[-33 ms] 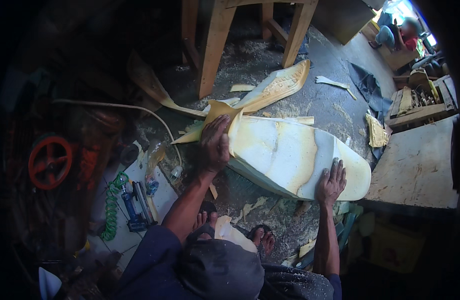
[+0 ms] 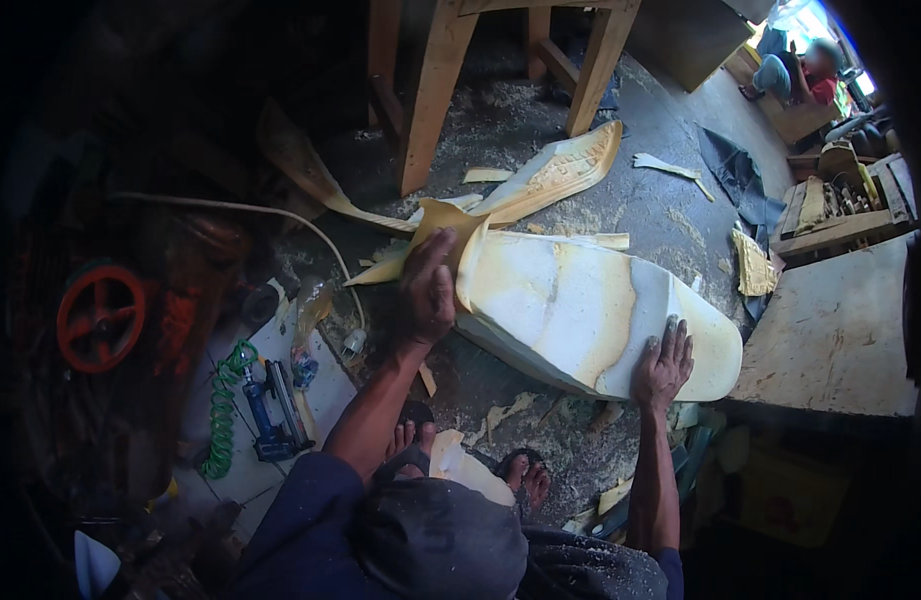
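So your left hand [image 2: 431, 292] was up against the tan flap [image 2: 449, 222] at the left end of that big pale foam block [image 2: 553, 305]; can't tell if the fingers actually gripped it. Your right hand [image 2: 665, 362] lay flat near the rounded end, fingers out, not clutching anything. The block sat in front of your feet, between both hands. Just past it was a curved foam strip [image 2: 556, 178], then a wooden stand [image 2: 436, 105]. Off left, you had a blue tool [image 2: 269, 428] beside a green coiled hose [image 2: 221, 425].

Strong glare flares at upper right; the left is dim.
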